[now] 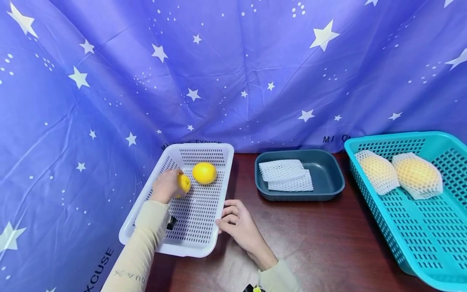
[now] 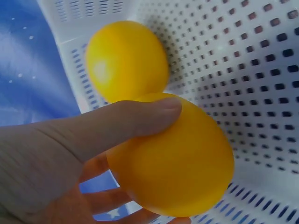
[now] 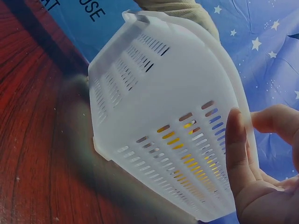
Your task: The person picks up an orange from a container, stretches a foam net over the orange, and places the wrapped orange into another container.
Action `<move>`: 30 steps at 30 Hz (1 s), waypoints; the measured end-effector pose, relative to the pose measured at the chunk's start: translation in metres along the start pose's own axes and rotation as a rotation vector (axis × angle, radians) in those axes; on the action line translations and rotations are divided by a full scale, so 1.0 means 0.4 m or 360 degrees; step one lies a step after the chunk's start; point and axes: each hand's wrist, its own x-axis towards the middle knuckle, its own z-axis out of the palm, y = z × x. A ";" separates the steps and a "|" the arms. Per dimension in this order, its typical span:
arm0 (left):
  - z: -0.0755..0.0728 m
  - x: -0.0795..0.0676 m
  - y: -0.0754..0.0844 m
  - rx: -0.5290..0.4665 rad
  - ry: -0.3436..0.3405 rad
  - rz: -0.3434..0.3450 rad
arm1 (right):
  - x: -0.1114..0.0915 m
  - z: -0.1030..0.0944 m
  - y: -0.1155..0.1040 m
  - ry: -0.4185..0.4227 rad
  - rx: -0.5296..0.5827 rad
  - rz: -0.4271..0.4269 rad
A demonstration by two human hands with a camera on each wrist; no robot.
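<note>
My left hand [image 1: 168, 185] reaches into a white perforated basket [image 1: 195, 248] and holds a smooth yellow fruit [image 2: 173, 163], with the thumb laid over its top and the fingers beneath it. A second yellow fruit [image 1: 204, 173], lemon-shaped, lies in the far part of the basket. In the left wrist view that other fruit [image 2: 126, 60] appears right behind the held one. On the basket's right side, my right hand [image 1: 237, 225] pinches the rim. One digit of that hand [image 3: 268, 172] lies along the outer wall in the right wrist view.
A dark blue-grey tray [image 1: 322, 174] with white foam net sleeves [image 1: 286, 174] stands right of the white basket. Farther right, a large teal basket [image 1: 386, 231] contains two yellow fruits in foam nets [image 1: 377, 172]. A blue star-patterned curtain [image 1: 233, 113] hangs behind the brown table [image 1: 317, 239].
</note>
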 end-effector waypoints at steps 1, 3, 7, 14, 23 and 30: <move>-0.004 -0.003 0.000 -0.0011 0.0013 0.0008 | 0.000 0.000 0.001 0.0000 -0.0003 -0.0001; -0.015 -0.010 0.003 -0.0027 0.0045 0.0035 | -0.001 -0.001 0.002 0.0001 -0.0009 -0.0004; -0.039 -0.027 0.014 -0.0056 0.0110 0.0082 | -0.001 -0.003 0.004 0.0007 -0.0024 -0.0008; -0.069 -0.065 0.044 -0.0137 0.0225 0.0178 | -0.002 -0.002 0.006 0.0024 -0.0054 -0.0024; -0.088 -0.118 0.090 -0.0349 0.0217 0.0252 | -0.004 -0.006 0.009 0.0111 -0.0336 -0.0147; -0.098 -0.167 0.132 -0.0447 0.0257 0.0361 | -0.006 -0.009 0.007 0.0196 -0.0590 -0.0281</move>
